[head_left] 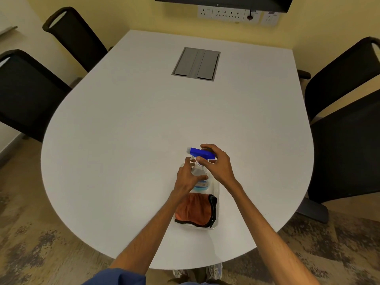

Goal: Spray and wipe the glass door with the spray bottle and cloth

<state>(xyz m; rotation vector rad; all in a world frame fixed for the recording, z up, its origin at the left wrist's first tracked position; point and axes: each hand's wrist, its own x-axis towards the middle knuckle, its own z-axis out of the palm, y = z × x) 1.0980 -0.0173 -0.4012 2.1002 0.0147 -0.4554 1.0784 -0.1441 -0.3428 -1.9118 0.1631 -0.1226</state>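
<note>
A clear spray bottle point(200, 171) with a blue trigger head and a little blue liquid stands at the far end of a clear tray point(217, 194) on the white table point(144, 130). My left hand point(188, 175) grips the bottle's body from the left. My right hand point(216, 161) curls round the blue head and neck from the right. An orange cloth point(194, 208) with a dark edge lies folded in the near end of the tray. No glass door is in view.
Black chairs stand at the table's left point(26, 89) and right point(345, 120). A grey cable hatch point(196, 63) sits in the tabletop's far middle. Wall sockets point(228, 14) and a dark screen lie beyond the far edge. My shoes show below the near edge.
</note>
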